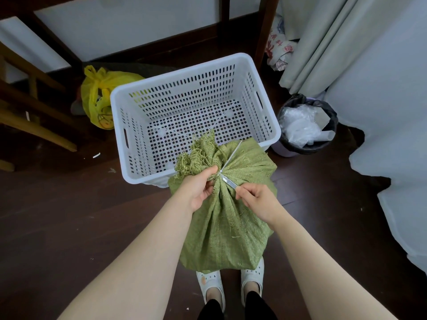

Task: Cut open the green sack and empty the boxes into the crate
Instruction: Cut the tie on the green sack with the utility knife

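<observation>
A green woven sack (227, 229) stands on the dark floor in front of my feet, its frayed neck bunched and tied with a white zip tie (232, 153). My left hand (199, 189) grips the gathered neck just below the frayed top. My right hand (258, 200) holds a small metal blade (228, 182) whose tip meets the tie at the knot. The boxes are hidden inside the sack. A white perforated plastic crate (194, 116) stands empty just beyond the sack, which leans against its near rim.
A yellow plastic bag (101, 98) lies left of the crate. A bin with a black liner (305, 125) stands to its right, near pale curtains (328, 42). Wooden chair legs (34, 112) are at far left. White bedding (388, 135) fills the right side.
</observation>
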